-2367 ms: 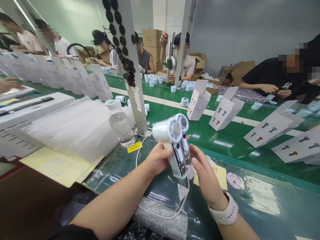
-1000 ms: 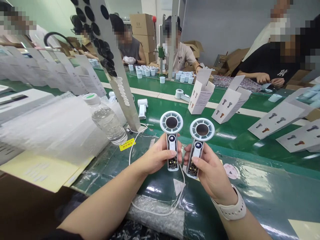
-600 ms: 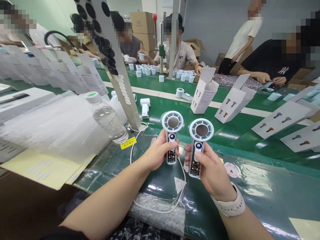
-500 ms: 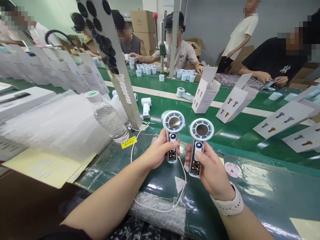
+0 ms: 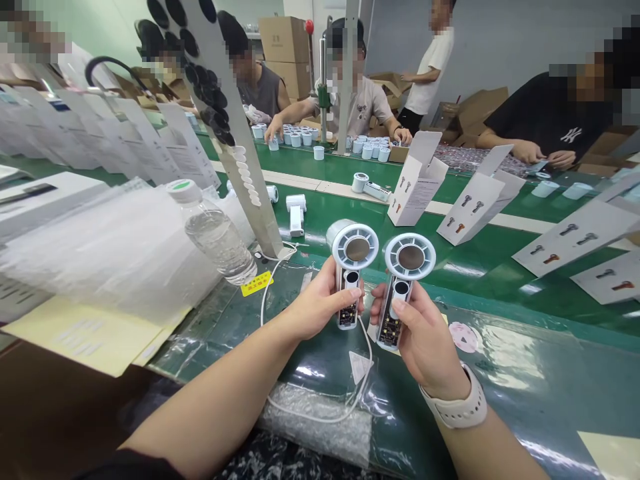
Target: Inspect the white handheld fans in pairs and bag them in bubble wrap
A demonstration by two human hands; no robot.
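My left hand is wrapped round the handle of a light blue handheld fan, its thumb lying on the front near the button. A second handheld fan of the same kind is gripped by my right hand, with the thumb on its button. Both fans stand upright side by side, heads apart, with dark round displays and circuit boards showing through the handles. Below and between them a white cable loops over the green mat; whether it is plugged into the left fan I cannot tell.
A water bottle stands left beside white plastic bags. Behind a slanted metal post lie more fans, one being a white-blue fan. Open white boxes line the green conveyor. Co-workers sit across it.
The numbers lit on both fan displays have gone dark. Both fans have shifted slightly right, and the left one has turned a little. A co-worker behind has moved left.
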